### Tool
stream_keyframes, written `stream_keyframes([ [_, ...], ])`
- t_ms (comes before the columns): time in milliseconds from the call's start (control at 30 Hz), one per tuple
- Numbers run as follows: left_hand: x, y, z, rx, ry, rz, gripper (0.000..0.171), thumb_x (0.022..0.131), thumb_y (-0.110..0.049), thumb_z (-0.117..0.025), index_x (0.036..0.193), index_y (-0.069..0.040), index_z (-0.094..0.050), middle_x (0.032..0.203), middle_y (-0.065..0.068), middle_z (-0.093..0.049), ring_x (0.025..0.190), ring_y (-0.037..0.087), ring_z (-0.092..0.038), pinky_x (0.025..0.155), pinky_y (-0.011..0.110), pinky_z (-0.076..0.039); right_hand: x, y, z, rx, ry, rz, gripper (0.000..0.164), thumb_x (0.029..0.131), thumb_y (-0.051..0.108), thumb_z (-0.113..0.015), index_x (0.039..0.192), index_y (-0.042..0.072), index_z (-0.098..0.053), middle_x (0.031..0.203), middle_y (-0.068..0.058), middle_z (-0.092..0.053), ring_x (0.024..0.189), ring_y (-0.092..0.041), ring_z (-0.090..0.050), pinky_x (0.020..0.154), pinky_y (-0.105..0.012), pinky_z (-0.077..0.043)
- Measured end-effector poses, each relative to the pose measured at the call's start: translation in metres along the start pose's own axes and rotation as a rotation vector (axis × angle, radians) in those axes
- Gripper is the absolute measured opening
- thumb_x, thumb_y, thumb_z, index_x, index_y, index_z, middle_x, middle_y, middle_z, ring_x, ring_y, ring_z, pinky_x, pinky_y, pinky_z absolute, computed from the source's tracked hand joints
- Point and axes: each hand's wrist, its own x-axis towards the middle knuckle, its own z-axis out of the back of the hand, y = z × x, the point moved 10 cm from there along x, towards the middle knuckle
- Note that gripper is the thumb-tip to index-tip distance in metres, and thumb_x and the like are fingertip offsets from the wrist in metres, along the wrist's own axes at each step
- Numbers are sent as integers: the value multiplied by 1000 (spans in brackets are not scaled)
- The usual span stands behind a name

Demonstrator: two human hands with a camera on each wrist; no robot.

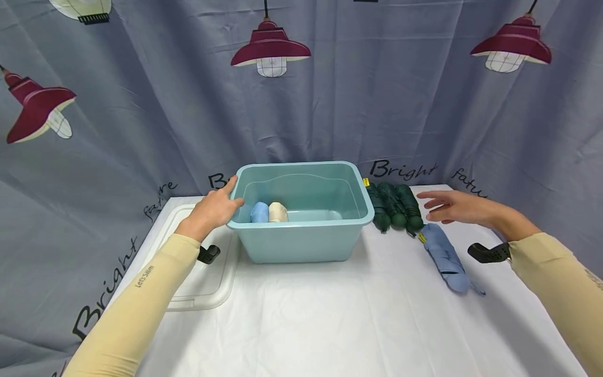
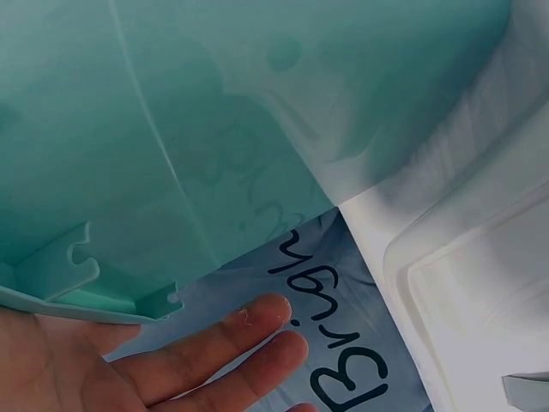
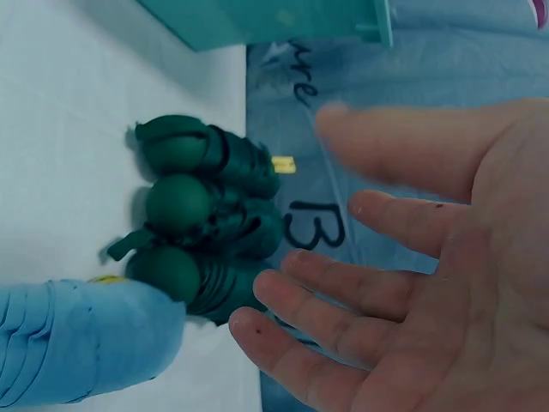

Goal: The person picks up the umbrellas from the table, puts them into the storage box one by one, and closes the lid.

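Status, as seen from where I stand: the work appears partly complete. The bin (image 1: pixel 301 243) stands upright on the table (image 1: pixel 306 324). Inside, at its left end, 2 rolled bundles sit side by side: a light blue roll (image 1: pixel 259 213) and a cream roll (image 1: pixel 278 212). Outside, right of the bin, 4 items are left: 3 green umbrellas (image 1: pixel 392 203) lie folded in a row, and 1 blue umbrella (image 1: pixel 446 256) lies folded at a slant just in front of them. The lid (image 1: pixel 200 283) is off, flat on the table to the left of the bin.

Left hand (image 1: pixel 212 209): at the left rim of the bin, fingers extended along the outside, thumb over the edge. Right hand (image 1: pixel 458 206): raised near the umbrellas, fingers spread and loosely bent, holding nothing.

Limits of view: the front wall hides the lower parts of the 2 rolls, so I cannot confirm what they are. The bin covers part of the lid. In the right wrist view the thumb is blurred; in the left wrist view the lower fingers are cut off
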Motion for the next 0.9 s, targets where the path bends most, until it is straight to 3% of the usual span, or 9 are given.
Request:
stream_keyframes([
  [133,-1,3,0,3,7,8,78,98,-45,-40,164,-28,-1,128,24,-61,109,35,-60,90,53,-45,4,-11,0,35,15,-5,79,99,16,-62,160,0,-16,155,-37,-29,137,-50,-43,103,-54,-47],
  [267,-1,5,1,-3,7,5,78,99,-44,-40,164,-27,-1,136,25,-57,114,36,-59,94,55,-44,7,-22,1,53,14,-16,78,98,12,-61,160,0,-15,155,-37,-28,138,-50,-41,104,-55,-46],
  [500,0,4,4,-7,1,0,78,100,-43,-40,164,-26,0,131,24,-60,113,35,-59,94,55,-44,10,-41,6,57,-9,-37,77,99,12,-61,159,-3,-16,154,-38,-29,135,-47,-47,103,-56,-46],
  [733,0,2,2,2,8,2,77,100,-45,-40,164,-27,0,152,24,-44,128,39,-53,99,57,-42,8,-59,1,42,-29,-53,78,99,16,-62,158,-7,-16,152,-41,-30,134,-50,-46,103,-57,-46],
  [900,0,1,1,2,5,-2,77,100,-44,-40,164,-27,-1,149,25,-48,119,36,-57,96,56,-43,10,-71,-2,12,-40,-78,82,97,20,-65,156,-9,-17,151,-42,-29,133,-52,-44,100,-58,-47],
])
